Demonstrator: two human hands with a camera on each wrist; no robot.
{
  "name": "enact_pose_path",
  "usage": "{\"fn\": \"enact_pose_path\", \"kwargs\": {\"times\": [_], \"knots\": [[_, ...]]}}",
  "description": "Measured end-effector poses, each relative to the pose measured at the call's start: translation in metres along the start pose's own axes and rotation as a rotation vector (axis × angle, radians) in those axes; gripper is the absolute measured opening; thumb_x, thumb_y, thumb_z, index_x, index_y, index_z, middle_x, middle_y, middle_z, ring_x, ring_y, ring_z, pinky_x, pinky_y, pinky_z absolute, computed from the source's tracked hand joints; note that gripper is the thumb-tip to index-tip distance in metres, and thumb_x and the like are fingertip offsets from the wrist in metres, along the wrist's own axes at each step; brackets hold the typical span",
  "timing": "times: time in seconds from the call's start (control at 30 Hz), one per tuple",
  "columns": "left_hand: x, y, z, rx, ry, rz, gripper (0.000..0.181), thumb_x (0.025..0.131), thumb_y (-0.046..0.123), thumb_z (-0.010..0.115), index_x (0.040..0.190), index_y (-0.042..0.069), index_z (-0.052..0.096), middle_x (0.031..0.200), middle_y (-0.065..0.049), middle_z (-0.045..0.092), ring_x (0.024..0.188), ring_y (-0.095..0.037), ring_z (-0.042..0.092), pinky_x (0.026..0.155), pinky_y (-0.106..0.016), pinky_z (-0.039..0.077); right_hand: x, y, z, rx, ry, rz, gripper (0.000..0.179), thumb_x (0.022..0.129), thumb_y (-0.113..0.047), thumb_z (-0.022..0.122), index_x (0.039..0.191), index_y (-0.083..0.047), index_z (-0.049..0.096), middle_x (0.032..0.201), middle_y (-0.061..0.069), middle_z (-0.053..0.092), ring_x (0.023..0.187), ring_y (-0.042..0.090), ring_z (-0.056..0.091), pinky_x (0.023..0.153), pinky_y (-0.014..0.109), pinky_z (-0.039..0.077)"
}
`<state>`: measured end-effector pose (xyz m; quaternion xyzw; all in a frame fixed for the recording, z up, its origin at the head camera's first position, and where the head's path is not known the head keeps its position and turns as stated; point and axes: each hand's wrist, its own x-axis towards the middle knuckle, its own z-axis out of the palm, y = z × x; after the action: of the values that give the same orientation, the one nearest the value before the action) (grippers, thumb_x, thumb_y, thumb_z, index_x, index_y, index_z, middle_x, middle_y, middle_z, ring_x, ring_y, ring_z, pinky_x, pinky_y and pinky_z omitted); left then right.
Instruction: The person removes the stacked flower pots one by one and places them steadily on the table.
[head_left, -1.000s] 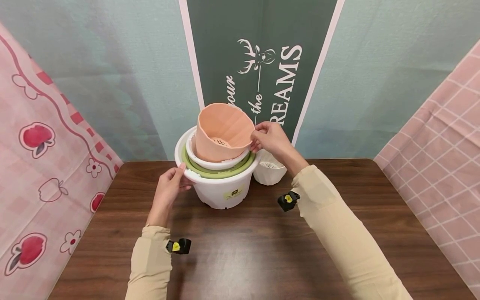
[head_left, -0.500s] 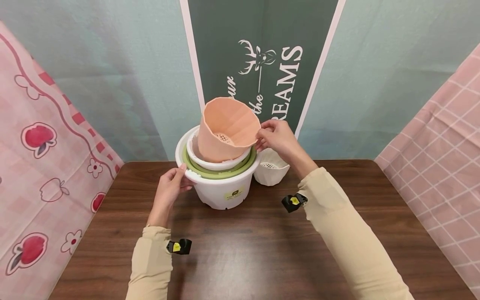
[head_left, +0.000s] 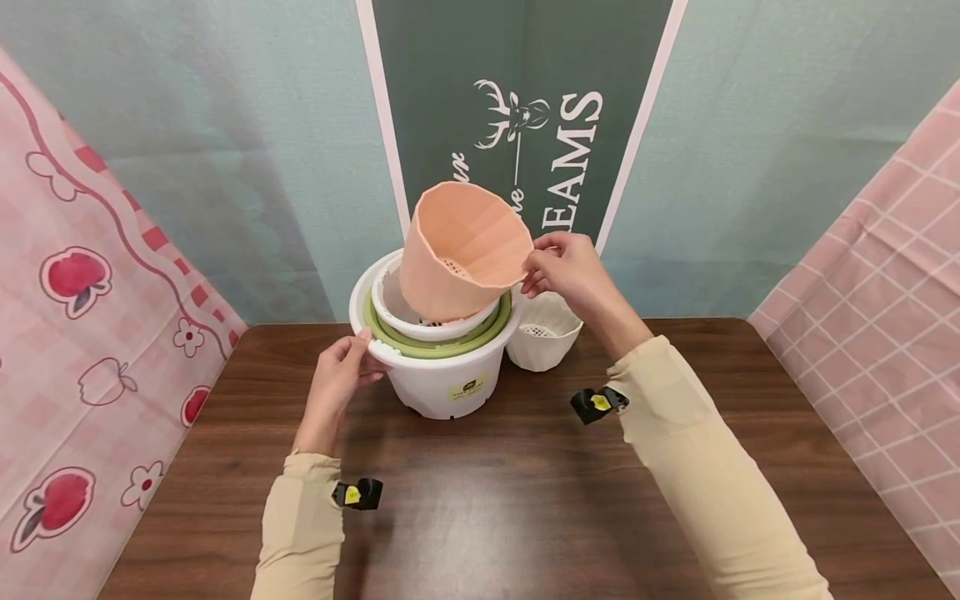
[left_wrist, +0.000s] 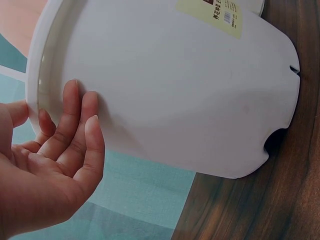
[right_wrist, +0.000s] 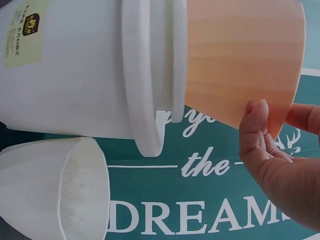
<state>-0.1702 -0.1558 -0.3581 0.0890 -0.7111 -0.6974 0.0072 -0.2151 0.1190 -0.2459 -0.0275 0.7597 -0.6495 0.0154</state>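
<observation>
The wooden bench (head_left: pixel 480 508) spreads beneath both hands. Between them stands the large white pot (head_left: pixel 416 383), upright; its rim is held by the left hand (head_left: pixel 345 371), thumb above, fingers curled below. Nested inside it sit a green pot (head_left: pixel 431 350) and a smaller white pot (head_left: pixel 427 332). Above these, the peach pot (head_left: pixel 461 271) leans tilted, its rim pinched by the right hand (head_left: pixel 566 262). A faceted white pot (head_left: pixel 542 350) stands just below the right hand. Between the hands shows a yellow label (head_left: pixel 468 386).

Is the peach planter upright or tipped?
Tipped: in the head view, the peach planter leans, its rim slanting down toward the right hand pinching it.
</observation>
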Motion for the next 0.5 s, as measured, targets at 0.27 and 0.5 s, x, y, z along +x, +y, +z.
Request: {"fn": "enact_pose_path", "kwargs": {"times": [0.27, 0.5], "knots": [[0.000, 0.000, 0.000, -0.003, -0.003, 0.000, 0.031, 0.096, 0.032, 0.048, 0.085, 0.003, 0.052, 0.063, 0.003, 0.063, 0.063, -0.008, 0.063, 0.061, -0.021, 0.053, -0.001, -0.004, -0.008, -0.001, 0.019, -0.009, 0.021, 0.084, 0.005, 0.046, 0.104, 0.013, 0.048, 0.065, 0.009, 0.058, 0.050, 0.014, 0.056, 0.048, 0.023, 0.051], [0.000, 0.001, 0.000, -0.006, -0.003, -0.004, 0.030, 0.096, 0.032, 0.047, 0.085, 0.004, 0.052, 0.063, 0.003, 0.063, 0.063, -0.008, 0.063, 0.061, -0.021, 0.053, -0.004, -0.009, -0.011, -0.009, 0.029, -0.010, 0.022, 0.085, 0.005, 0.045, 0.105, 0.014, 0.048, 0.067, 0.010, 0.058, 0.049, 0.013, 0.055, 0.047, 0.021, 0.049]]}}
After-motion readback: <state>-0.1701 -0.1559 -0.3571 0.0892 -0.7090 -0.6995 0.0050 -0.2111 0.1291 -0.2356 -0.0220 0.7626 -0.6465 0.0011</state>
